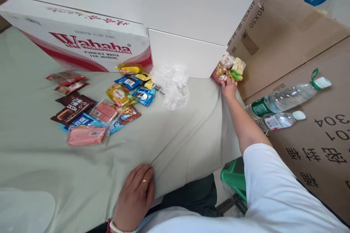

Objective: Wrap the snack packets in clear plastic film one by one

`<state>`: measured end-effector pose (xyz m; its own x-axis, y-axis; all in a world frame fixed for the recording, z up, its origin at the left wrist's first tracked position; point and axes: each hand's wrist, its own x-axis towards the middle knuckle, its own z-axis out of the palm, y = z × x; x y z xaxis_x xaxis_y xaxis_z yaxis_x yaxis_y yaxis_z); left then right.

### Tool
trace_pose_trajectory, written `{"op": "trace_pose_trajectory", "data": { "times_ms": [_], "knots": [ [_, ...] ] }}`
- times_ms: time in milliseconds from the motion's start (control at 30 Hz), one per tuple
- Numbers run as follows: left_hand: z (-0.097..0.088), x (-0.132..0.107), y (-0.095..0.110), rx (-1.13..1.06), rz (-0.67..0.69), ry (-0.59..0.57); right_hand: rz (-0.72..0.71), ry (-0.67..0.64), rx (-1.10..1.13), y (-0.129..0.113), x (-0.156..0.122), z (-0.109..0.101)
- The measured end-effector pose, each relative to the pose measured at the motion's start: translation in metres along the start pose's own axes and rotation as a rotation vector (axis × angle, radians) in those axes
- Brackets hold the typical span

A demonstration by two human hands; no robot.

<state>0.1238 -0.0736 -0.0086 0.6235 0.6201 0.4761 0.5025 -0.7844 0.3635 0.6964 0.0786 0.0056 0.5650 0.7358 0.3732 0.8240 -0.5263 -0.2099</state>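
Note:
My right hand [229, 88] reaches to the far right edge of the table, its fingers closed on a reddish snack packet [222, 79]. That packet is in a small heap of wrapped snacks, among them a green-and-yellow packet [238, 66]; part of the heap is hidden behind a white panel. My left hand [138, 189] rests on the cloth near the front edge, fingers together and curled in, with nothing visible in it. Left of the middle lie several snack packets, such as a brown one [73, 108], a pink one [87, 135] and a yellow one [120, 94].
Crumpled clear plastic [175, 89] lies beside the packets. A Wahaha carton [90, 47] and white panels [186, 52] stand along the back. At right are a brown cardboard box [308, 91], two water bottles [290, 96] and a green stool [233, 176].

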Motion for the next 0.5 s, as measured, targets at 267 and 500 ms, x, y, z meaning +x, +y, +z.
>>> {"op": "trace_pose_trajectory", "data": {
  "times_ms": [267,500],
  "knots": [
    [0.002,0.0,-0.001,0.03,-0.016,0.016,0.011,-0.023,0.139,-0.012,0.071,0.023],
    [-0.001,0.0,0.002,0.003,-0.052,0.004,-0.093,-0.035,0.315,-0.017,0.076,0.021]
  ]
}}
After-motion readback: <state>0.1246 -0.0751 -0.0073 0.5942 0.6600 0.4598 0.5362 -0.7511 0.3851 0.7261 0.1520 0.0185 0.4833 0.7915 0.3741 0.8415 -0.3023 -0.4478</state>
